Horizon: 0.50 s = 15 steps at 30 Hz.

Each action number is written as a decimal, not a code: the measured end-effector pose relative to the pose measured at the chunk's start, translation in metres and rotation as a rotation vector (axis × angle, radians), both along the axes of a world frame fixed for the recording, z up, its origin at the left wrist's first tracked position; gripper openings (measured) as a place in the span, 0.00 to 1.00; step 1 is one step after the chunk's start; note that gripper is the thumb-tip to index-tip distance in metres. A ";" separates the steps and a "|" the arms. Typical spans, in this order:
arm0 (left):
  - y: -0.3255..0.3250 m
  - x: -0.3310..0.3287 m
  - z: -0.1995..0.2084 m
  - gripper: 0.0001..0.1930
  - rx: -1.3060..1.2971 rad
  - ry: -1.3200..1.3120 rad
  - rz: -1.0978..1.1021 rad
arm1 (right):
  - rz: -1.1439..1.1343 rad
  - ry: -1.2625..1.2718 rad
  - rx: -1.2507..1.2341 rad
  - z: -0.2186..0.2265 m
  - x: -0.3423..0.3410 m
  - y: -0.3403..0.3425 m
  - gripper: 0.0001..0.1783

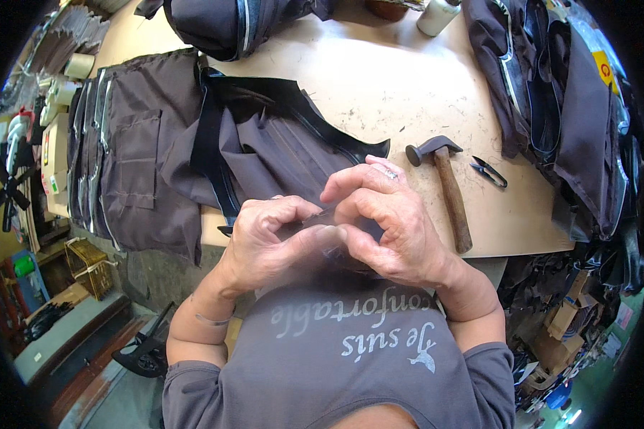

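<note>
A dark grey-brown fabric piece (272, 146) with wide black trim lies rumpled on the table. At its near side, close to my chest, both my hands are pinched together. My left hand (265, 239) closes thumb and fingers on a dark fold of cloth. Thumb to thumb with it, my right hand (390, 222) pinches the same cloth, its upper fingers curled and a ring on one. The gripped fold is mostly hidden behind the fingers. Right of my right hand lie a hammer (452, 196) with a wooden handle and small black thread snips (489, 172).
Stacked dark fabric panels (139, 143) hang over the table's left edge. More dark pieces pile up at the right (587, 143) and a bundle sits at the far side (215, 25). A white bottle (438, 16) stands at the back. Thread scraps dot the pale tabletop (408, 93).
</note>
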<state>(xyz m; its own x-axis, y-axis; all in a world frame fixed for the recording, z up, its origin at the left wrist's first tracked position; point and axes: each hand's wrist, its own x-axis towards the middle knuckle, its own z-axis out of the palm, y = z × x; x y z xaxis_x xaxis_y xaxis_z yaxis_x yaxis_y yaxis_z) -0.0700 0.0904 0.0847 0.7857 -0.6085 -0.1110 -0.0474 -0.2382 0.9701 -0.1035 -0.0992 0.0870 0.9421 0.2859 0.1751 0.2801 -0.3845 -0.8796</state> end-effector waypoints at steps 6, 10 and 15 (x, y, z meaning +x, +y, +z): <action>0.002 0.000 -0.002 0.06 -0.018 0.160 0.011 | 0.076 0.020 0.062 -0.010 0.004 -0.002 0.04; 0.005 0.001 -0.005 0.07 -0.002 0.141 -0.008 | 0.083 0.235 0.140 0.000 0.012 -0.005 0.05; 0.004 0.003 -0.006 0.06 0.121 -0.253 -0.054 | 0.138 -0.004 -0.071 -0.005 0.013 -0.005 0.06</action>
